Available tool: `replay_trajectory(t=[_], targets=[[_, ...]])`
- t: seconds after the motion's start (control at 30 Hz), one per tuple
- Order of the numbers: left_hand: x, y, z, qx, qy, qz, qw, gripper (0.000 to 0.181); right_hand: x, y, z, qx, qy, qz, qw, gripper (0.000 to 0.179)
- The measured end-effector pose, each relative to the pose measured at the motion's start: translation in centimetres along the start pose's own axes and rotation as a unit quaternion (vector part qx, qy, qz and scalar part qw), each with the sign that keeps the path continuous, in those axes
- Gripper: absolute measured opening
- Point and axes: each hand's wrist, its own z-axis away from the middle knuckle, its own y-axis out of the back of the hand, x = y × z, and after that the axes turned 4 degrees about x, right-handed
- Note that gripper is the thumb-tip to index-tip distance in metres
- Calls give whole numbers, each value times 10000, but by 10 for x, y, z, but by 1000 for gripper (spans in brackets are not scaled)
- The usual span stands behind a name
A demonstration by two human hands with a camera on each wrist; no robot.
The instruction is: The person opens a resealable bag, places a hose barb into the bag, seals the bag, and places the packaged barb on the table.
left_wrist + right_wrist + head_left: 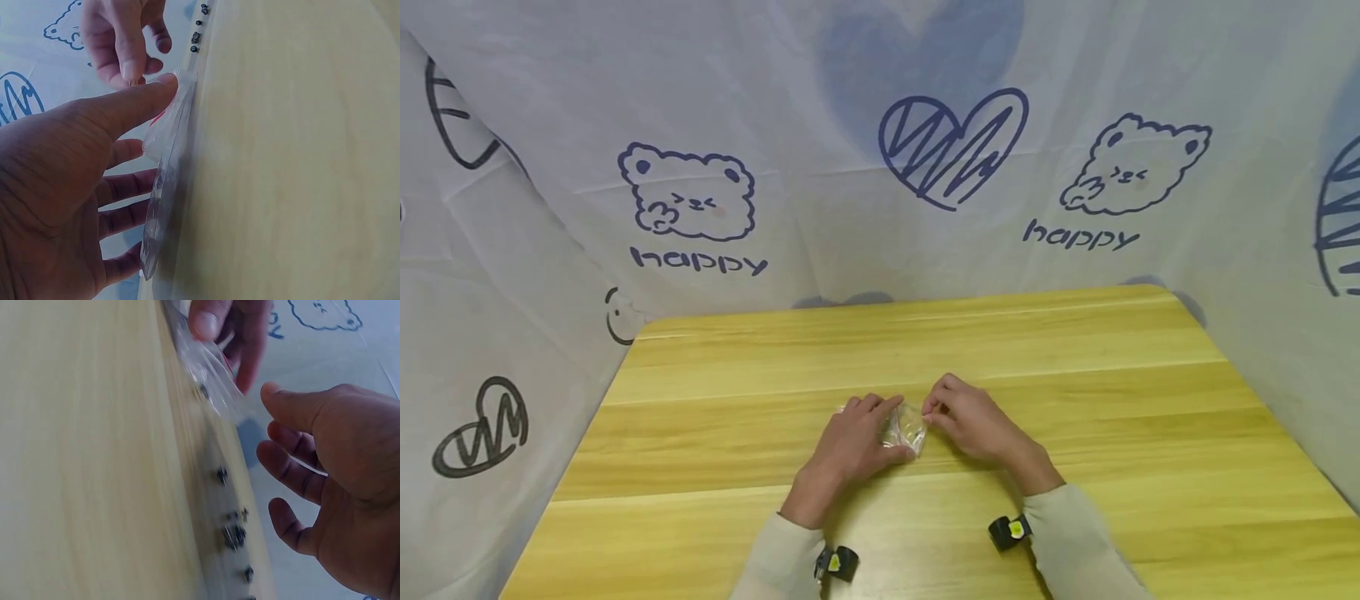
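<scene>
My left hand (857, 437) grips a clear plastic bag (912, 427) low over the table, its thumb on one side and the fingers behind. A red line shows near the bag's mouth in the left wrist view. My right hand (973, 421) is at the bag's right edge, thumb and forefinger brought together; whether anything is between them is hidden. In the right wrist view its other fingers (290, 465) are loosely bent beside the bag. Several small dark screws (234, 536) lie on the table near the right hand.
A wood-grain table (715, 367) spans the front. Behind and beside it hangs a white cloth (820, 208) printed with bears and hearts. A black wrist camera (842, 564) sits at the left cuff and another black camera (1006, 532) at the right one.
</scene>
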Motion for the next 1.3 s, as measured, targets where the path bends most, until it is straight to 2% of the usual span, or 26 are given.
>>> replay_trajectory(t=[0.2, 0.6, 0.97, 1.3], targets=[[0, 0, 1, 14, -2, -24, 10000, 78, -7, -9, -5, -77, 32, 192, 9998, 7], [1, 0, 1, -11, 12, -84, 10000, 78, -6, -15, -5, -57, -7, 14, 10000, 8], [1, 0, 0, 19, 15, -81, 10000, 77, 10, 1, 0, 69, -469, -372, 9982, 13], [0, -2, 1, 54, 36, 2, 10000, 78, 34, 15, 10, 217, -361, -383, 9984, 25]])
